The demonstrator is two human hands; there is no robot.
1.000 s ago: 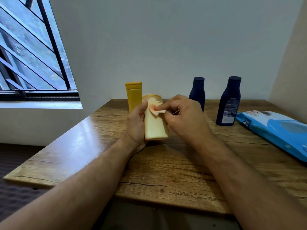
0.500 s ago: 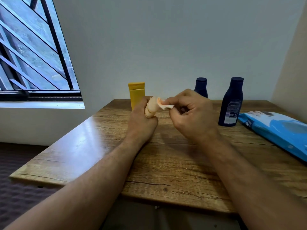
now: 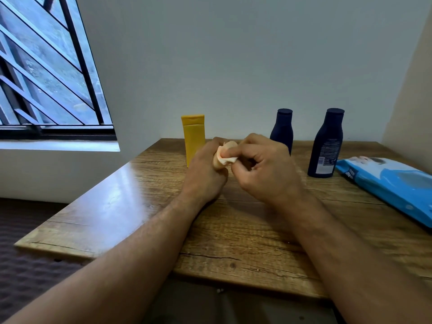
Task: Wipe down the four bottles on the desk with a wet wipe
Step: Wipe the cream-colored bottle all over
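Now wipe (image 3: 225,158) against bottle (image 3: 221,157), left hand (image 3: 205,169)

The left hand (image 3: 205,169) hides most of the pale bottle (image 3: 225,148) — only its end shows. The blue wipe pack (image 3: 392,183) runs past the right edge — its label print is unreadable.

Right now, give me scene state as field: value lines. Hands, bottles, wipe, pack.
left hand: grips the pale yellow bottle, held over the desk
right hand: pinches the wet wipe against that bottle
yellow tube: upright on the desk, behind the left hand
dark blue bottles: two, upright, one far, one near, untouched
wipe pack: blue, flat at the right edge of the desk
window: barred, at the left
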